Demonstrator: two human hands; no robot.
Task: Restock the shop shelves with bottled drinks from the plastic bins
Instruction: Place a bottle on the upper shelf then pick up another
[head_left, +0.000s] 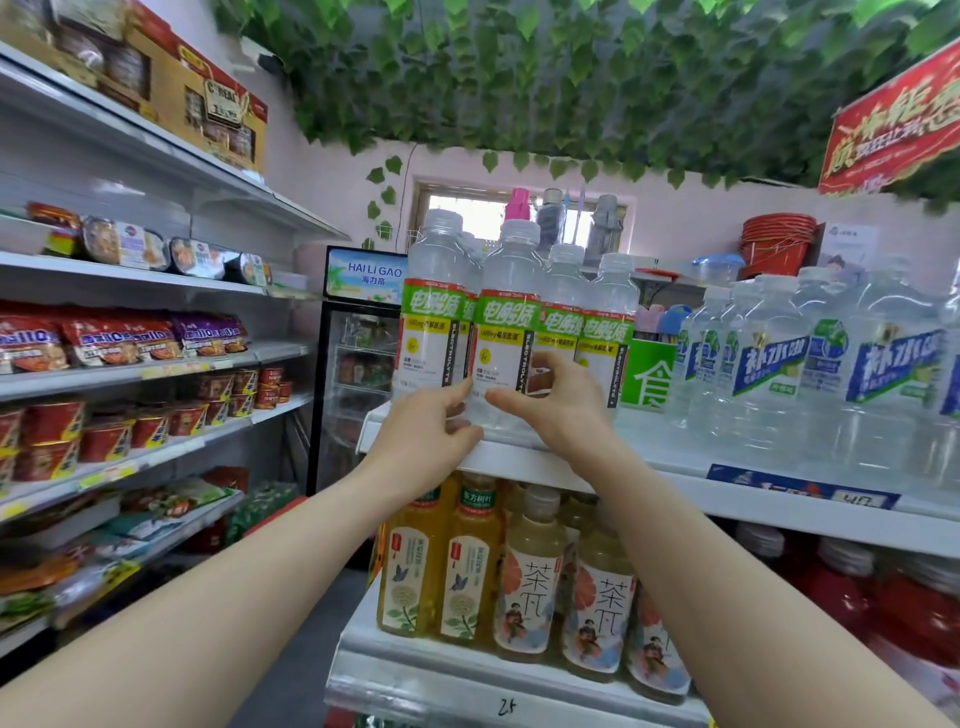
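Note:
Several clear electrolyte bottles with green and white labels stand at the left end of the top shelf (519, 460). Both my hands reach up to the front bottle (506, 312) of that group. My left hand (423, 428) curls round its lower left side. My right hand (558, 402) grips its lower right side, thumb across the label. The bottle stands upright on the shelf among its neighbours (436, 306). No plastic bin is in view.
Blue-labelled water bottles (831, 364) fill the top shelf to the right. Tea bottles (530, 577) stand on the shelf below. Snack and noodle shelves (156, 374) line the left side of the aisle. A drinks fridge (358, 364) stands at the aisle's far end.

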